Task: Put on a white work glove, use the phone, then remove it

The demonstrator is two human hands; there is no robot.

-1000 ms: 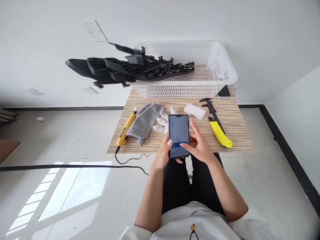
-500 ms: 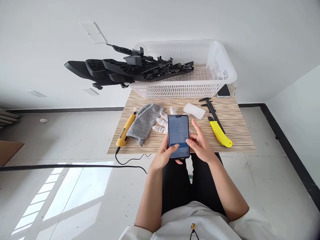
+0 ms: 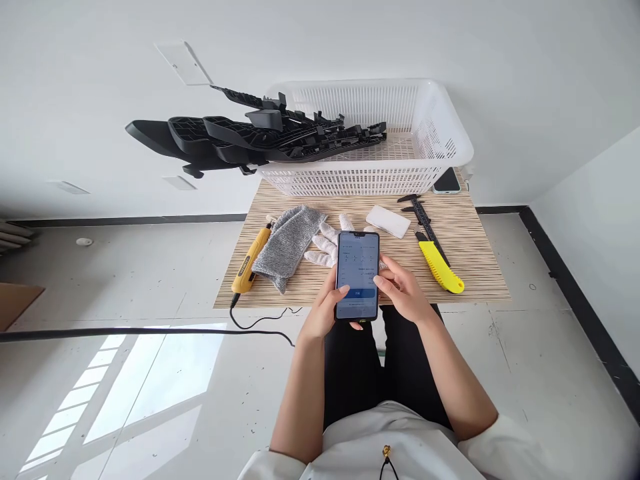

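Note:
A smartphone [image 3: 357, 273] with a lit screen is held upright between both hands at the table's front edge. My left hand [image 3: 324, 308] is closed around its left side, thumb on the lower part of the screen. My right hand [image 3: 404, 293] grips the right side, with the thumb at the screen's right edge and the fingers partly behind the phone. Partly covered by the phone, a white knit glove [image 3: 326, 245] lies on the table. Close by are a grey cloth [image 3: 293, 243] and a small white block [image 3: 389, 221].
A white plastic basket [image 3: 350, 179] at the back of the table [image 3: 480, 257] holds black plastic parts [image 3: 240, 140] jutting out left. A yellow corded tool [image 3: 251, 261] lies left. To the right are a yellow utility knife [image 3: 441, 267], a black caliper [image 3: 427, 223] and another phone [image 3: 447, 181].
My left thumb has shifted slightly left and up on the screen. My right index finger, stretched out before, now rests against the phone's right side.

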